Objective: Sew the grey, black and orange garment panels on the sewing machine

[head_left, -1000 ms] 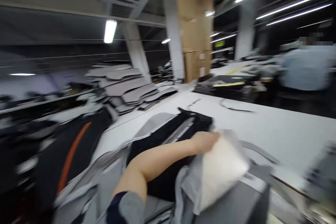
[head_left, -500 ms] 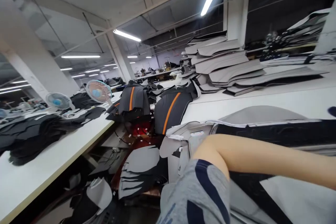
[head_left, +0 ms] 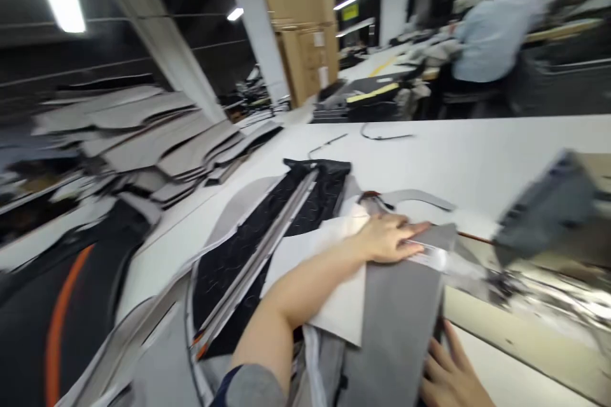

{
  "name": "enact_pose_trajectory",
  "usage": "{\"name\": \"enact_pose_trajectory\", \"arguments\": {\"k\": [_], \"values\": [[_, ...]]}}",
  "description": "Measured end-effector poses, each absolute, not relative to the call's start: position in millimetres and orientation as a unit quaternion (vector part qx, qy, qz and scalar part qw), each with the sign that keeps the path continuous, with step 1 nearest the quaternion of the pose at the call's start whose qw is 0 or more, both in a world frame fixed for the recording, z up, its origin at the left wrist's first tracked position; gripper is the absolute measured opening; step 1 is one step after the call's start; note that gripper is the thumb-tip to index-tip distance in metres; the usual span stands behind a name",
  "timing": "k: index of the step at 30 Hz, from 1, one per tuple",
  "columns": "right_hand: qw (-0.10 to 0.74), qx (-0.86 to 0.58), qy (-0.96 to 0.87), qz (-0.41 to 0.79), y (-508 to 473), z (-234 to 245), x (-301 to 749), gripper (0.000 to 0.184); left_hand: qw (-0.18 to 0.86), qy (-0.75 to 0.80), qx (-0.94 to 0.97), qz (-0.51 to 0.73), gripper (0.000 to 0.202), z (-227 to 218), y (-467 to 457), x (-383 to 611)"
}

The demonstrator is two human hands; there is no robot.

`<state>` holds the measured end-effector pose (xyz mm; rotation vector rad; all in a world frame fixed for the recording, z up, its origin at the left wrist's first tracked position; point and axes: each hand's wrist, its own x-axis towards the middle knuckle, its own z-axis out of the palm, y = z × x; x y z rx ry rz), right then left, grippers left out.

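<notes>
Left hand (head_left: 389,238) lies flat, fingers extended, palm down on the far end of the grey fabric panel (head_left: 401,318), touching it. Right hand (head_left: 449,375) is open, fingers spread, pressed against the panel's near right edge. The panel rests on a white sheet (head_left: 310,254) at the near edge of the white cutting table (head_left: 477,159), beside a black quilted piece (head_left: 267,229).

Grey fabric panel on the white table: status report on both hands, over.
Left hand flat on grey fabric panel, far end. Right hand at its near right edge, fingers spread. Blurred dark sewing machine close right. Black quilted piece lies left.
</notes>
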<state>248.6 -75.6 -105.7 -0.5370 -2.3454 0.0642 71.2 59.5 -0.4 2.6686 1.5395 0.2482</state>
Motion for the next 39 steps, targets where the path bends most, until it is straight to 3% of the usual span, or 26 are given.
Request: {"name": "enact_pose_trajectory", "arguments": {"k": [5,17,25,32,39], "values": [[0.349,-0.253,-0.902,0.001,-78.5,-76.5,253.1,0.022,0.012,0.504,0.851,0.146,0.056,-8.2,55.3,77.7],[0.413,-0.309,-0.857,0.016,-93.9,-72.2,258.3,0.013,0.05,0.477,0.875,0.067,0.043,-7.3,32.0,131.2],[0.461,-0.336,-0.821,-0.025,-117.7,-73.9,266.8,0.027,0.013,0.527,0.846,0.086,0.041,-14.7,24.4,144.2],[0.447,-0.337,-0.829,-0.025,-121.5,-78.9,269.1,0.022,0.083,0.42,0.903,0.042,0.039,-9.9,30.0,147.6],[0.473,-0.321,-0.82,0.0,-125.0,-82.2,272.0,0.023,0.002,0.489,0.87,0.067,0.036,-15.3,14.6,164.1]]}}
